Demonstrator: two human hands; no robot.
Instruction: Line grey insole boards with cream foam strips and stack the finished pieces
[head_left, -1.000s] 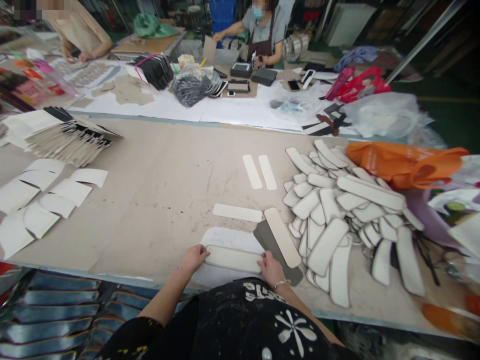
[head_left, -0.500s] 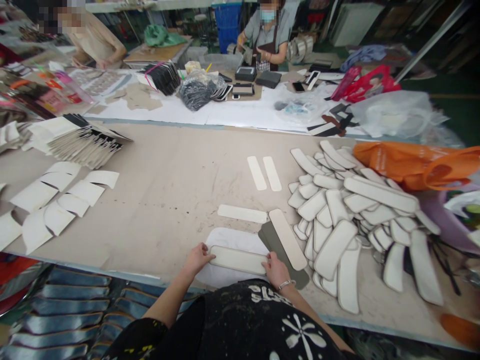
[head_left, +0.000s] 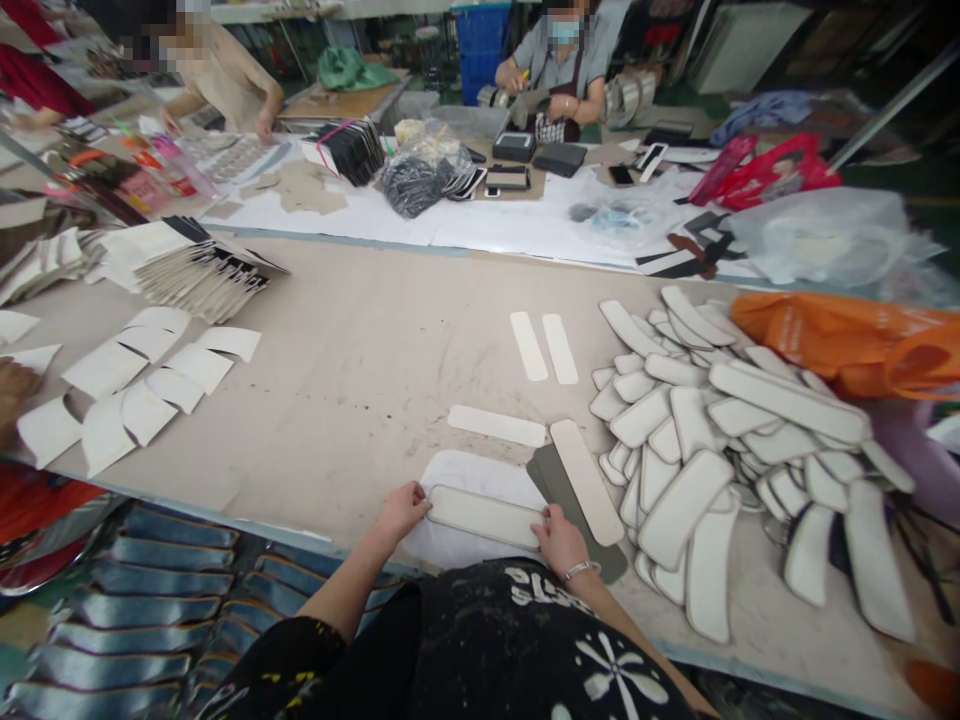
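Note:
A long cream strip with rounded corners and a dark edge line point(head_left: 486, 516) lies between my hands over a white rounded sheet point(head_left: 457, 470). My left hand point(head_left: 405, 508) pinches its left end, and my right hand point(head_left: 562, 540) pinches the right end. Just beyond the sheet is a plain off-white strip point(head_left: 497, 425). Beside my right hand, a beige strip point(head_left: 587, 480) rests on a dark grey-green piece point(head_left: 555, 490). Two more pale strips point(head_left: 529, 346) lie side by side farther up the table.
To the right spreads a heap of edged cream strips point(head_left: 675, 430), with an orange bag point(head_left: 847, 335) behind it. Curved white pieces point(head_left: 150, 385) and a fanned stack point(head_left: 202, 280) lie left. Another person's hand point(head_left: 15, 390) shows at the left edge. Two people sit across the table.
The view has shifted, so the table's contents sit farther right. Another person's hand has come in at the left edge. Both my hands still hold the strip's ends.

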